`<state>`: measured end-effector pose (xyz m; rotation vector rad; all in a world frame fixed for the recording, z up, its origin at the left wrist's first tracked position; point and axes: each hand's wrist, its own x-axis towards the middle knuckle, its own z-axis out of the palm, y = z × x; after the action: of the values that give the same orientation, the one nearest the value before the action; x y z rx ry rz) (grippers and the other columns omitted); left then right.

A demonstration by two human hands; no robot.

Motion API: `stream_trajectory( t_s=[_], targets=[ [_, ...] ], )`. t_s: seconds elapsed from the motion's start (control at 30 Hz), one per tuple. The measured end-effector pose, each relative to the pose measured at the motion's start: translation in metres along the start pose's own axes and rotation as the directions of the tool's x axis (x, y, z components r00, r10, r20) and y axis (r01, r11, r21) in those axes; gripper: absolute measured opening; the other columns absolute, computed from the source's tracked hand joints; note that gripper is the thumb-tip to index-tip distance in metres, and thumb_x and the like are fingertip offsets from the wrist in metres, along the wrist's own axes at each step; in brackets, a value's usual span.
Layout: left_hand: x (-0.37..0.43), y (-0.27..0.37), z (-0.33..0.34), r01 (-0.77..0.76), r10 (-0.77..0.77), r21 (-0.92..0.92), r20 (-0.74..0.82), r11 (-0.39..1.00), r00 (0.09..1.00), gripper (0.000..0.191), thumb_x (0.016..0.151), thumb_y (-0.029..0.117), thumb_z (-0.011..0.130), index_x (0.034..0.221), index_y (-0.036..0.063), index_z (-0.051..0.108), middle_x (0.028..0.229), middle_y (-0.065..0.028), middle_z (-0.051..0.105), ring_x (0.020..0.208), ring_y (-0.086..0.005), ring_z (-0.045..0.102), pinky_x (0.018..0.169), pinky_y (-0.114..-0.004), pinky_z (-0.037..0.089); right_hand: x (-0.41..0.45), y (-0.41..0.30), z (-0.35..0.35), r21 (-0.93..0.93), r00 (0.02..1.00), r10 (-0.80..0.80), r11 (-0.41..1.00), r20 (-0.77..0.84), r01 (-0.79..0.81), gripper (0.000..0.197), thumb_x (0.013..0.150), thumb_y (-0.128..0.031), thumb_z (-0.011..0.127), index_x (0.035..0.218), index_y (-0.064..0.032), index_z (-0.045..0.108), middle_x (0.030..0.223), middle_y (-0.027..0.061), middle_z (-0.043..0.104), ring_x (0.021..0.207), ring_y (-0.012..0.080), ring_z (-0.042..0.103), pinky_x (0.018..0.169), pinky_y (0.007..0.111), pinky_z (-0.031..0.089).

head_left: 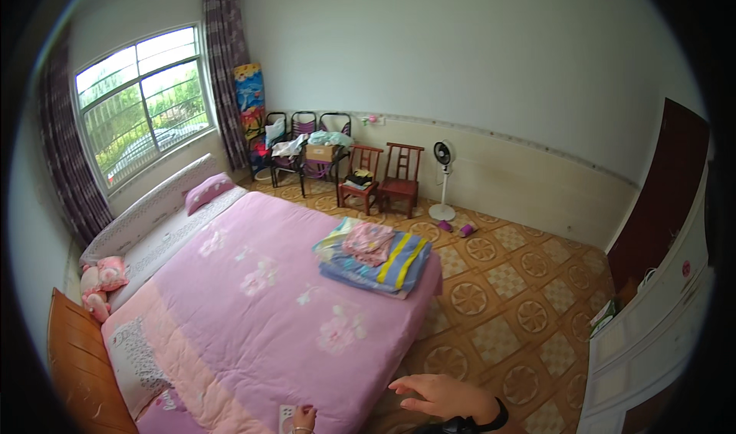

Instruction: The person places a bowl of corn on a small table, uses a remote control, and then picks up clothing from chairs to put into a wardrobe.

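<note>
My left hand is at the bottom edge, over the near side of the bed, with a thin bracelet at its wrist. Its fingers are curled at the right edge of a white phone-like object, which is partly cut off by the frame. My right hand reaches leftward over the tiled floor beside the bed, fingers apart and holding nothing. A black band and a dark wrist device are on that wrist. The bed's pink flowered quilt spreads out before me. A folded blue-and-yellow blanket lies on it, topped by a pink patterned cloth.
Pillows and a pink plush toy line the bed's left side. Along the far wall stand black-framed chairs with cloths and a box, two wooden chairs and a white fan. Purple slippers lie on the floor; white furniture is at right.
</note>
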<state>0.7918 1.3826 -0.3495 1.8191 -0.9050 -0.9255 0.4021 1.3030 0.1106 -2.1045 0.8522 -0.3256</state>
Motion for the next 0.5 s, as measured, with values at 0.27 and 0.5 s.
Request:
stream_trajectory(
  t_s=[0.27,0.5],
  targets=[
    [-0.035,0.386,0.273,-0.659,0.569,0.099,0.42,0.746,0.707,0.026,0.083,0.015,0.058,0.109,0.01,0.06,0.098,-0.0102,0.066,0.095,-0.0278,0.061,0.092,-0.039,0.043,-0.09,0.107,-0.162,-0.03,0.956,0.186,0.98,-0.227,-0.198,0.036,0.089,-0.023,0.059,0.12,-0.0052,0.051,0.104,0.0138,0.063,0.098,0.0311,0.061,0.082,0.038,0.048],
    [-0.015,0.494,0.417,-0.752,0.606,0.294,0.453,0.591,0.654,0.03,0.08,0.011,0.058,0.11,0.0131,0.059,0.1,-0.0068,0.064,0.102,-0.0257,0.057,0.104,-0.051,0.027,-0.138,0.183,-0.281,0.209,0.875,0.39,0.917,-0.287,-0.34,0.039,0.088,-0.019,0.062,0.123,-0.0061,0.052,0.107,0.0113,0.064,0.089,0.0218,0.063,0.071,0.03,0.049]
  ],
)
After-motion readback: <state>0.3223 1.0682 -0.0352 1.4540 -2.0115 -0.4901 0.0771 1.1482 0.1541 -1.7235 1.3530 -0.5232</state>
